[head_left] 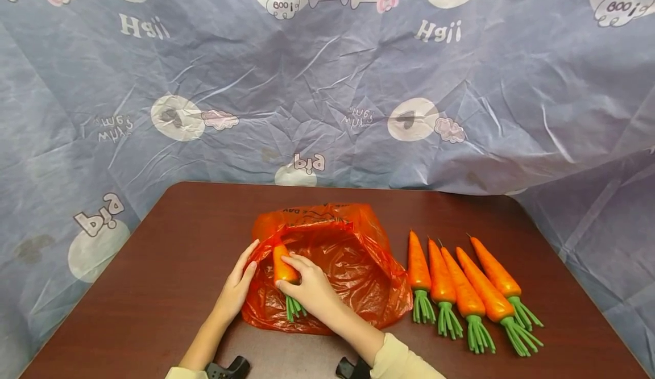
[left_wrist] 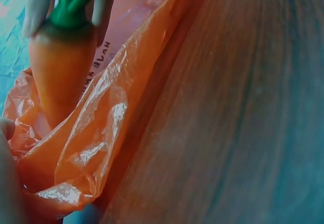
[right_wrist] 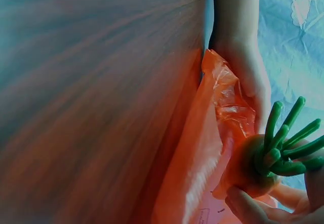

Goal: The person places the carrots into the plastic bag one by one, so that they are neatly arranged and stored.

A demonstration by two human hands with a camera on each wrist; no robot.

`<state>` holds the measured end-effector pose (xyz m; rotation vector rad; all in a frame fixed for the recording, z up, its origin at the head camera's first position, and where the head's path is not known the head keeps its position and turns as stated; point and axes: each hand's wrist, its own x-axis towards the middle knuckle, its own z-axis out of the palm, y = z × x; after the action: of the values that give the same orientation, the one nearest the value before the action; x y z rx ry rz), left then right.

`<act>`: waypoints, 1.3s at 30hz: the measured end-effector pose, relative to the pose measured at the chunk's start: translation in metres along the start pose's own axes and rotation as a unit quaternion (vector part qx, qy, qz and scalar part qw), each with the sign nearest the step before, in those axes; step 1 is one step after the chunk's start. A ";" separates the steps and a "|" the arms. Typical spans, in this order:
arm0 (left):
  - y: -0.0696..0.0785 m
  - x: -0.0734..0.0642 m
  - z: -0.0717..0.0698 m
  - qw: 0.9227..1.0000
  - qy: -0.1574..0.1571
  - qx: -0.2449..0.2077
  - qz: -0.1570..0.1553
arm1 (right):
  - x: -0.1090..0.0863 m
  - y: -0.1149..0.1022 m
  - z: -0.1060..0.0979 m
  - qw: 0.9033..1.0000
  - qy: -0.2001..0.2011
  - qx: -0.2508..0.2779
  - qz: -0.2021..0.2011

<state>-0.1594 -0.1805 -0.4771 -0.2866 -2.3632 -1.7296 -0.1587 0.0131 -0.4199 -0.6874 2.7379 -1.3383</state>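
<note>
An orange-red plastic bag (head_left: 353, 254) lies on the table with its mouth spread toward me. My left hand (head_left: 236, 285) grips the bag's left rim, its thumb and fingers on either side of the film. Inside the mouth, near that rim, my right hand (head_left: 309, 285) holds a carrot (head_left: 283, 265) by its thick end. The carrot's tip points away from me and its green stems (right_wrist: 286, 153) toward me. In the left wrist view the carrot (left_wrist: 63, 64) slants tip-down behind the bag's edge (left_wrist: 109, 122), which hides its tip.
Several carrots (head_left: 455, 279) lie side by side on the right of the brown table (head_left: 169, 259), stems toward me. The nearest one is close to the bag's right edge. A grey-blue printed cloth (head_left: 286, 83) hangs behind the table.
</note>
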 end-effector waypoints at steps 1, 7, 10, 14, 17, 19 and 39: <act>0.004 -0.001 0.000 1.000 -0.002 0.002 0.000 | 0.002 0.000 0.003 1.000 0.008 -0.004 0.001; 0.004 0.000 0.001 1.000 -0.008 0.001 -0.001 | 0.011 -0.005 0.017 0.998 0.047 -0.028 0.014; 0.000 0.001 0.001 1.000 -0.007 0.005 0.004 | 0.015 -0.009 0.021 0.998 0.055 -0.037 0.019; 0.000 0.002 0.001 1.000 -0.002 0.010 -0.002 | 0.020 -0.011 0.027 0.996 0.053 -0.074 0.017; 0.000 0.002 0.001 1.000 -0.002 0.009 -0.006 | 0.023 -0.011 0.031 0.993 0.054 -0.101 0.012; 0.000 0.003 0.002 1.000 -0.005 0.006 -0.003 | 0.024 -0.011 0.033 0.992 0.058 -0.109 0.010; 0.000 0.000 0.001 1.000 -0.014 0.011 -0.013 | 0.022 -0.006 0.053 0.997 0.056 -0.053 -0.021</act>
<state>-0.1597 -0.1801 -0.4774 -0.2812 -2.4144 -1.7206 -0.1655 -0.0379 -0.4452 -0.7008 2.9157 -1.2856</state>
